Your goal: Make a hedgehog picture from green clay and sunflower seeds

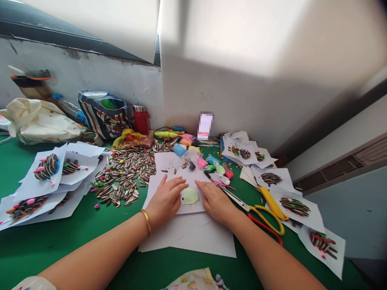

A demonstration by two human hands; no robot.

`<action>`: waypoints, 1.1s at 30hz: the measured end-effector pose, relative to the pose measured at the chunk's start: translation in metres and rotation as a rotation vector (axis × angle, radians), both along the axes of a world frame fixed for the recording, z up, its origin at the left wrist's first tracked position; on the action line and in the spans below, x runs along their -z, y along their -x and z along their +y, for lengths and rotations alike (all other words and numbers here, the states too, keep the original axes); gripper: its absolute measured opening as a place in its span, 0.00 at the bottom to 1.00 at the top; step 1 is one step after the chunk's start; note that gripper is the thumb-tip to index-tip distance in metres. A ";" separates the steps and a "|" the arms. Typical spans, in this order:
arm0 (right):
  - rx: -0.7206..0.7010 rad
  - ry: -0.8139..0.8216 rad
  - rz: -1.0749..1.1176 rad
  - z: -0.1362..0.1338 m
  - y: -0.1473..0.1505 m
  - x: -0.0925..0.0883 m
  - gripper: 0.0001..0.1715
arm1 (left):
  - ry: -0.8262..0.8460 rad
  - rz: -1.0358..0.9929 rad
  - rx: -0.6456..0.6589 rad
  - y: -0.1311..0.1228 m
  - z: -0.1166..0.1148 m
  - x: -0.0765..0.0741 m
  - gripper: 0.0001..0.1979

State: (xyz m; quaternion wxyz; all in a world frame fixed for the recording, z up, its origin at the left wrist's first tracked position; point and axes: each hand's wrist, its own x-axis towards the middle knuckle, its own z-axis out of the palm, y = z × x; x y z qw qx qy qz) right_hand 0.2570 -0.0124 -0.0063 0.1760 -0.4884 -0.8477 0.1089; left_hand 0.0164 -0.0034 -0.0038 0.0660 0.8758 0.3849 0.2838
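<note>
A flattened pale green clay shape (190, 196) with a small dark dot near its left end lies on a white sheet of paper (155, 201). My left hand (166, 197) rests on the paper to the left, fingers stretched out and fingertips close to the clay's upper left edge. On the right side, my right hand (217, 201) lies with extended fingers pointing toward the clay. Neither hand appears to hold anything; whether the fingertips touch the clay, I cannot tell. Further up the sheet are a pencil sketch (171, 165) and a few dark seeds (191, 165).
Striped sunflower seeds (127, 177) are heaped at the left. Scissors (254, 209) and a yellow-handled cutter (272, 203) lie right of my right hand. Papers with seed figures (48, 167) flank both sides. Clay packets (179, 150), a red bottle (140, 121) and bags stand along the wall.
</note>
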 end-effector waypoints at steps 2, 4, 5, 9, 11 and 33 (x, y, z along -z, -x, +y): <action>-0.003 -0.005 0.004 0.000 0.000 0.000 0.38 | -0.003 0.001 0.001 0.000 0.000 -0.001 0.16; -0.003 -0.009 0.006 -0.001 0.000 0.000 0.38 | -0.005 0.008 0.005 -0.001 -0.001 -0.002 0.11; -0.003 -0.010 0.006 -0.001 0.000 0.000 0.38 | -0.008 0.010 0.006 -0.001 -0.001 -0.002 0.10; -0.009 -0.023 0.007 -0.001 0.000 0.000 0.39 | -0.027 0.007 -0.002 -0.001 -0.001 -0.001 0.10; -0.009 -0.024 0.005 -0.001 0.000 0.000 0.39 | -0.027 0.011 -0.006 -0.001 -0.001 -0.002 0.10; -0.012 -0.043 0.012 -0.001 0.001 -0.001 0.38 | -0.023 -0.049 0.019 -0.001 0.000 -0.006 0.11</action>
